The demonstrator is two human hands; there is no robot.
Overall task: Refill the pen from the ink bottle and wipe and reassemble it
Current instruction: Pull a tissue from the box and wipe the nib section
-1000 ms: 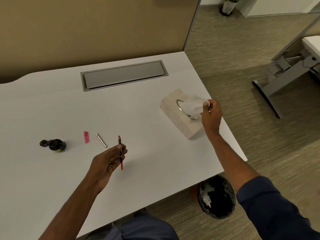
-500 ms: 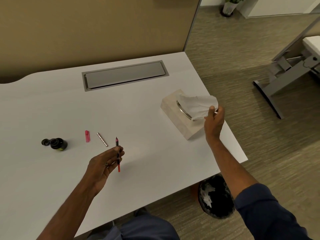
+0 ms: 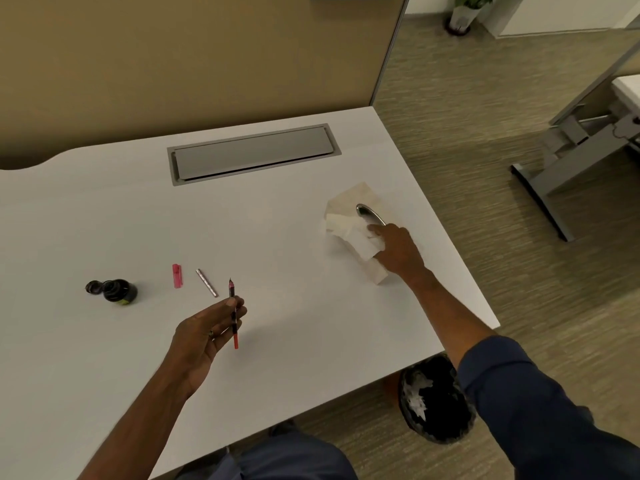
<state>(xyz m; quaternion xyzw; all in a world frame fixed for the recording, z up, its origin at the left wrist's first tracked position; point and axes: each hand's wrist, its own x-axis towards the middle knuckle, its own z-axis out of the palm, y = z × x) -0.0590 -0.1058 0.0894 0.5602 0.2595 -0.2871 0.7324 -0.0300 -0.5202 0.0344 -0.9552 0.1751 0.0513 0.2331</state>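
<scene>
Across most of the frame runs your white desk [image 3: 104, 209], with a grey cable-tray lid [image 3: 252, 154] set into it near the tan partition wall [image 3: 173, 64] at the top. Striped carpet [image 3: 485, 116] fills the right side, with a potted plant [image 3: 462, 12] in the upper right corner and the grey leg of another desk [image 3: 554, 161] at the right edge. A black waste bin [image 3: 436, 403] holding crumpled white paper sits on the floor under the desk's lower right corner. At centre left the open ink bottle [image 3: 119, 291] stands with its bottle cap [image 3: 92, 287] touching it on the left. To the right of these, and well apart from them, lie a pink cap [image 3: 177, 276] and a silver barrel piece [image 3: 207, 287]. Nothing lies between these and your hands. Your left hand [image 3: 204, 332], palm up at lower centre, pinches the pen [image 3: 234, 317] between thumb and fingers, tip pointing up the frame and red end down. Your right hand [image 3: 398, 251] reaches to the beige tissue box [image 3: 353, 199] at centre right, knuckles up, forefinger stretched out, fingers and thumb gripping a white tissue [image 3: 349, 230] that drapes over the box's side.
</scene>
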